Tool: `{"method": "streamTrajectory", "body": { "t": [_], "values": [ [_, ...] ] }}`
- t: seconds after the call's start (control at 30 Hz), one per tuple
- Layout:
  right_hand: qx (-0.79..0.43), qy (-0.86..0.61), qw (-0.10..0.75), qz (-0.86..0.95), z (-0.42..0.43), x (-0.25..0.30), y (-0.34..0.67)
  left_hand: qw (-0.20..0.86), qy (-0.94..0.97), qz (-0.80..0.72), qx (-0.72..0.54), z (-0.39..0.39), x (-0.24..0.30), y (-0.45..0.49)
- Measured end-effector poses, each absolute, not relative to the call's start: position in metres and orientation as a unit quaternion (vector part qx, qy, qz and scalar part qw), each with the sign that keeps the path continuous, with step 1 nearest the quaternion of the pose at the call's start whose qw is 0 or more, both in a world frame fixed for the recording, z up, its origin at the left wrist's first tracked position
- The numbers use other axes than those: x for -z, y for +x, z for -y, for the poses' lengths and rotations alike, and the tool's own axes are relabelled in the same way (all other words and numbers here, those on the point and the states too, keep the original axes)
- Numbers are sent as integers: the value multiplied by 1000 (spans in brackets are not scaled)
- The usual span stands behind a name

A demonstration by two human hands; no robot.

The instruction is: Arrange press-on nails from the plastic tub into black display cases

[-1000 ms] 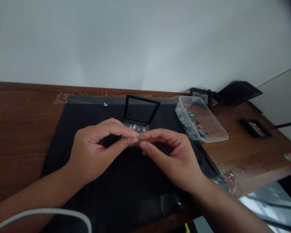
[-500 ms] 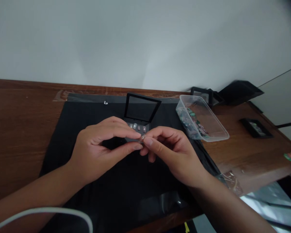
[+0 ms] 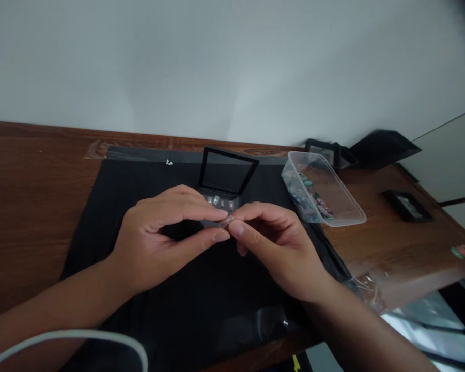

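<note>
My left hand [image 3: 160, 235] is closed in a loose pinch, thumb and index fingertips at a small clear piece with a pale mark [image 3: 225, 222]. On the piece's right side, the thumb and index finger of my right hand [image 3: 277, 240] also pinch it. Its exact kind is too small to tell. Just behind the fingertips stands a black hinged case [image 3: 229, 193], its framed lid [image 3: 228, 170] raised. Several small shiny pieces [image 3: 216, 200] with light cross-like marks sit in a row inside it. My hands hide the case's front part.
A clear plastic tub [image 3: 344, 199] with many small coloured pieces stands right of the black mat [image 3: 147, 181]. Dark frames [image 3: 323, 147] lean by the wall, and a small black case [image 3: 406, 205] lies farther right. A white cable [image 3: 81, 335] crosses the lower left.
The clear piece shows more between my fingertips. My left thumb has shifted slightly right, and fewer fingers of my right hand show beneath the piece. The case stays put.
</note>
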State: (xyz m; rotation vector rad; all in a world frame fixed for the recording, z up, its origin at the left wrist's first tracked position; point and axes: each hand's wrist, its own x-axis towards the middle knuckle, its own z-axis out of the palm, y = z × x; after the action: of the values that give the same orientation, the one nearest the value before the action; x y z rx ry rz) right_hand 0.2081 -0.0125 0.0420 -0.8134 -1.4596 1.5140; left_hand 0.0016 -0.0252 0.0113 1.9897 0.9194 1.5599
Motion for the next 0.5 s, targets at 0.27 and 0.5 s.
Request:
{"method": "streamTrajectory", "body": {
  "t": [0.27,0.5],
  "values": [
    [-497,-337,463,652,18,-41,207,236,713,-340,-565,26,-10,1],
    [-484,-339,462,661,20,-41,207,241,714,-342,-561,26,-11,1]
  ]
}}
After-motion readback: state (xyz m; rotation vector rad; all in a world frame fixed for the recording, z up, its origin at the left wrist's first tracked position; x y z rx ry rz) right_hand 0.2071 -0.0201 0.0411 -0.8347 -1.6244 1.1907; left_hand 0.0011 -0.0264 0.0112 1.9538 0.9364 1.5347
